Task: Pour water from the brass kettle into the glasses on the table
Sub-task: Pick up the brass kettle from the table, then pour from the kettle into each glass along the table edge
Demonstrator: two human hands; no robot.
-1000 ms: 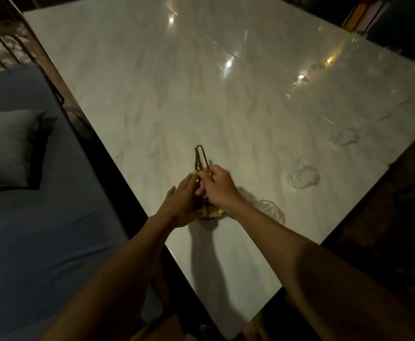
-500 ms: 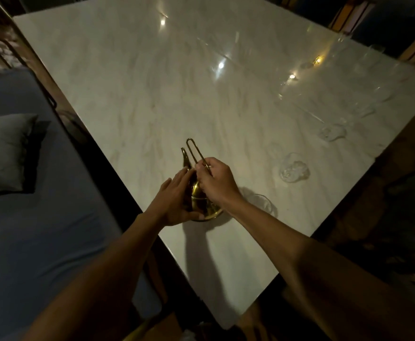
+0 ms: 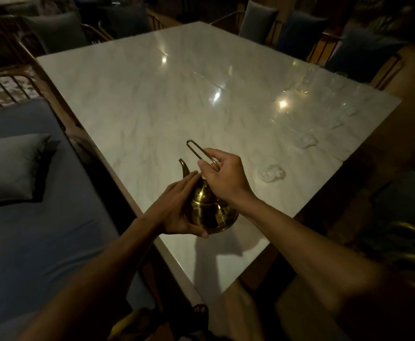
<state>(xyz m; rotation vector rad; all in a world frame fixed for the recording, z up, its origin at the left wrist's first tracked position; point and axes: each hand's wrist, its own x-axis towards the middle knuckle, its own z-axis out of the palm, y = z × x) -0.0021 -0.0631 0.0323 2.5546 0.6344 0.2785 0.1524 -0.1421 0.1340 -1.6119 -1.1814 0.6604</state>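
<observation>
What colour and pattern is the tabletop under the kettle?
Pale off-white marble with faint grey-beige veining, glossy with light reflections; the table shows it best in the head view.

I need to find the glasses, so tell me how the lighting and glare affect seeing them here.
Head view: dim room; bright glare spots on the marble table; the clear glasses show only as faint highlights near the right edge, and the brass kettle glints.

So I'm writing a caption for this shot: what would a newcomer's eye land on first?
First the shiny brass kettle at the near edge of the pale marble table, its body cradled by the left hand while the right hand grips the thin wire handle. Next, clear glasses stand in a faint row to the right, running away toward the far corner.
</observation>
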